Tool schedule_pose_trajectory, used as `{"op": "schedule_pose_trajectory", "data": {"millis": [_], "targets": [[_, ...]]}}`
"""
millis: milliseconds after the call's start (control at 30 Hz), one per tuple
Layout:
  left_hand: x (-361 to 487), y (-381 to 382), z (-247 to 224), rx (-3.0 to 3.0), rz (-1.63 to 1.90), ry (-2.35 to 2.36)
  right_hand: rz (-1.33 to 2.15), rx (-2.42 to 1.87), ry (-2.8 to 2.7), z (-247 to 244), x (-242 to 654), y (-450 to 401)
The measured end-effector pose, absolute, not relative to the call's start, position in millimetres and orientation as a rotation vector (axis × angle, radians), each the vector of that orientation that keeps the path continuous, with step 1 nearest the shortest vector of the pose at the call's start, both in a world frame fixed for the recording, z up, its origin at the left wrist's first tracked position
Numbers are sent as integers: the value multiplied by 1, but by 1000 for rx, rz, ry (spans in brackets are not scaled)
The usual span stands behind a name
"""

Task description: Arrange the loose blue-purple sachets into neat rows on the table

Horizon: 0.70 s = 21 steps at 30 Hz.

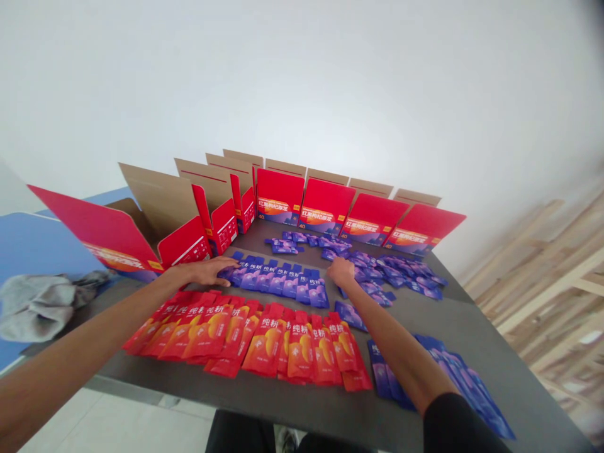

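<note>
My left hand (211,272) lies at the left end of a row of overlapping blue pouches (278,278), its fingers apart and touching the end pouches. Beyond the row's right end, my right hand (340,272) reaches to the edge of a loose pile of blue pouches (377,270); its fingers are curled, and what they hold is hidden. Nearer to me, a long row of overlapping red pouches (268,343) lies across the table.
Open red boxes (325,204) line the back and left side of the grey table (330,409). More blue pouches (465,377) lie at the right front. A grey cloth (38,305) rests at the far left. Wooden racks (557,283) stand beyond the right edge.
</note>
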<state>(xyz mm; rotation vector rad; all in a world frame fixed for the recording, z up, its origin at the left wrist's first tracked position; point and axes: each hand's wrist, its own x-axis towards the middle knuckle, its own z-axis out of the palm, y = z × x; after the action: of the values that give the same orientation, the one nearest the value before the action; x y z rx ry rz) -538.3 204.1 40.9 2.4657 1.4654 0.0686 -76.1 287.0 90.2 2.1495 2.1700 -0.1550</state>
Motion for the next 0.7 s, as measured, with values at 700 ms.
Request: {"op": "schedule_pose_trajectory", "data": {"millis": [700], "targets": [[-547, 198, 56, 2341, 266, 1362, 277, 1931, 2439, 159, -117, 252]]}}
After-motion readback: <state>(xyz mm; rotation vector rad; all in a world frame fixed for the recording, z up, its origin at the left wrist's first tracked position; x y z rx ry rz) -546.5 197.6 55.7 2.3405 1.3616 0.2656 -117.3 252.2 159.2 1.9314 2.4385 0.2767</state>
